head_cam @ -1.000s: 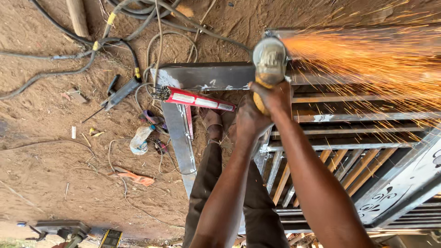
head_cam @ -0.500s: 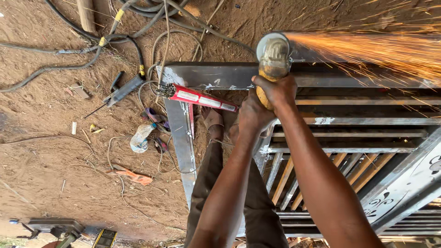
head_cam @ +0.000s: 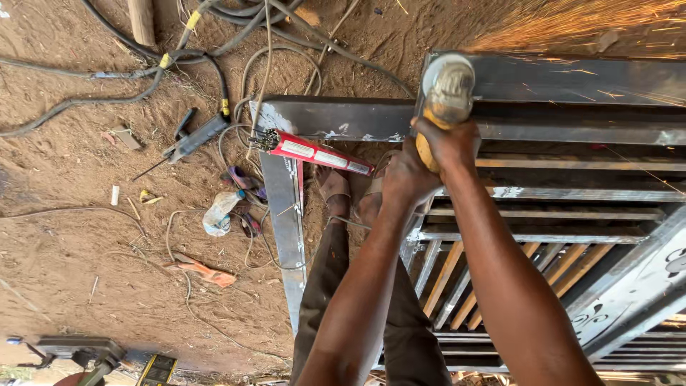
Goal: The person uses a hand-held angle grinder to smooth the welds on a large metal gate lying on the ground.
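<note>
Yellow-bodied angle grinder [head_cam: 446, 93]: at 1 o'clock, its disc hidden beneath the round grey head; orange sparks [head_cam: 572, 25] stream to the upper right edge. Right hand [head_cam: 451, 143] wraps the yellow grip; left hand [head_cam: 406, 179] clenches just below, fingers unseen. Dark steel barred gate frame [head_cam: 343, 118]: flat, cut off at right. Red packet of welding rods [head_cam: 314, 152]: lies on the frame at 11 o'clock.

The angle grinder [head_cam: 446, 89] I'm gripping is yellow in the body with a dull grey head, throwing orange sparks [head_cam: 572, 25] over the dark grey steel gate frame [head_cam: 572, 78]. A red packet of welding rods [head_cam: 314, 152] with white labels lies on the grey bar [head_cam: 286, 221], and reddish-brown dirt ground [head_cam: 71, 236] carries black cables [head_cam: 107, 71] and an orange scrap [head_cam: 204, 272].
</note>
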